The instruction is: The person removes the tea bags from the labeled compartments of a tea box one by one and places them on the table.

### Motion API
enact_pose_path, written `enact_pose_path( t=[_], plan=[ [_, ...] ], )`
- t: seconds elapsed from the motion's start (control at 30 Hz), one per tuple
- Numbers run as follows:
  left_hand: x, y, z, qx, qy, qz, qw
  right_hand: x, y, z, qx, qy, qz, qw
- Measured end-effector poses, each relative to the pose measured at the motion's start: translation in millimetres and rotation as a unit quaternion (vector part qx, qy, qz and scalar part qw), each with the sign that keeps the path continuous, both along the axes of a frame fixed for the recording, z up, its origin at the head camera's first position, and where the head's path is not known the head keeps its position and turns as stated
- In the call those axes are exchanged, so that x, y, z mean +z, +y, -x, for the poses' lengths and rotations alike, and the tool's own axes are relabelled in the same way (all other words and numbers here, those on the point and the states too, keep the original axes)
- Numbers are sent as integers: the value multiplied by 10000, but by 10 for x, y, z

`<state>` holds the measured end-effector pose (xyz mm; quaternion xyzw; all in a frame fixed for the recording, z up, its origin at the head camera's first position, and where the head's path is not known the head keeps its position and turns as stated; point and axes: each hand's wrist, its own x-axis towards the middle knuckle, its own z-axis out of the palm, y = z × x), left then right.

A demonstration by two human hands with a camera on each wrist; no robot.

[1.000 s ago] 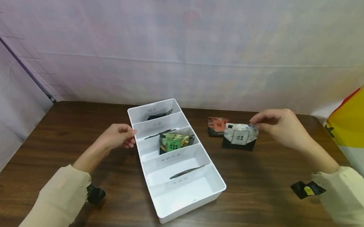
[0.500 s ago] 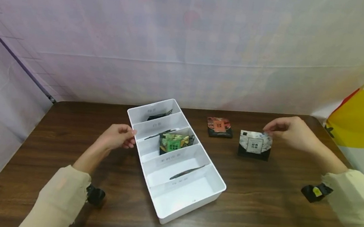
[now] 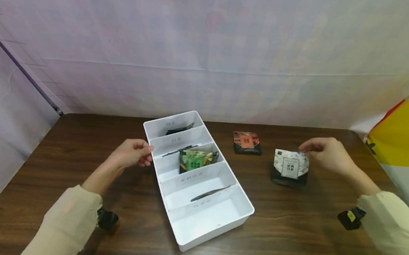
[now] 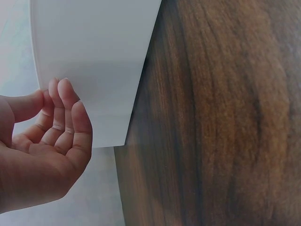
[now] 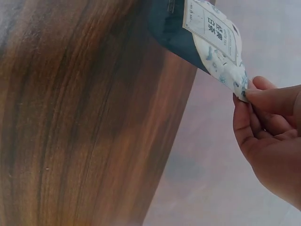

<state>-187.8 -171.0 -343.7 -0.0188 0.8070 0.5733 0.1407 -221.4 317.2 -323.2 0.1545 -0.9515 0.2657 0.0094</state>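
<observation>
My right hand (image 3: 330, 154) pinches the top corner of a white-and-black tea sachet (image 3: 291, 167), seen in the right wrist view as a tea sachet (image 5: 211, 37) held between thumb and fingertips. The sachet tilts close over the wooden table, right of the box. With thumb and fingers, my left hand (image 3: 133, 153) grips the left rim of a white divided box (image 3: 211, 231). In the left wrist view the left hand (image 4: 56, 136) pinches the box's edge, thumb on one side and fingers on the outer wall (image 4: 103, 42). A green sachet (image 3: 197, 161) leans in a middle compartment.
A red-and-black sachet (image 3: 247, 143) lies flat on the table (image 3: 289, 246) behind the held one. Dark sachets stand in other compartments, such as a thin one (image 3: 210, 193) near the front. A pale curtain (image 3: 204, 60) hangs behind the table's back edge.
My right hand has carried the white-and-black sachet to the right and lower toward the table, clear of the red sachet it overlapped. The left hand and the box have stayed in place.
</observation>
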Motion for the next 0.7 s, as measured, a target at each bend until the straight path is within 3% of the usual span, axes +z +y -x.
enact_pose_path(
  t=[0.27,0.47,0.7],
  plan=[
    [-8,-3,3,-24,-21,13,10000,-51,59,65,-134,92,-1,9999],
    [-11,-11,3,-44,-3,11,10000,-53,64,33,-306,-132,-70,9994],
    [-5,-13,0,-71,3,0,10000,-60,6,-117,239,-480,-13,9986]
  ],
)
